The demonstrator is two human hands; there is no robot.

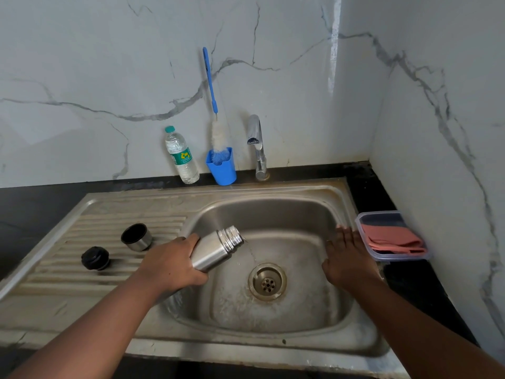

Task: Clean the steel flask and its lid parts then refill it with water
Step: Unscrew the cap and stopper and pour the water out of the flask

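Left hand: grips the steel flask by its base.
Flask: tilted over the sink basin's left edge, mouth toward the drain, water trickling out.
Right hand: fingers straight, holding nothing, over the basin's right edge.
Lid parts: cup and stopper on the drainboard.

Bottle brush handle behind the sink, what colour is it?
Blue. The bottle brush stands in a matching blue cup, seen in the head view.

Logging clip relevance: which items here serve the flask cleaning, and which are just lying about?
Job: steel flask in left hand, steel cup, black stopper, bottle brush, tap, water bottle, sink.
Lying about: plastic container, pink cloth.
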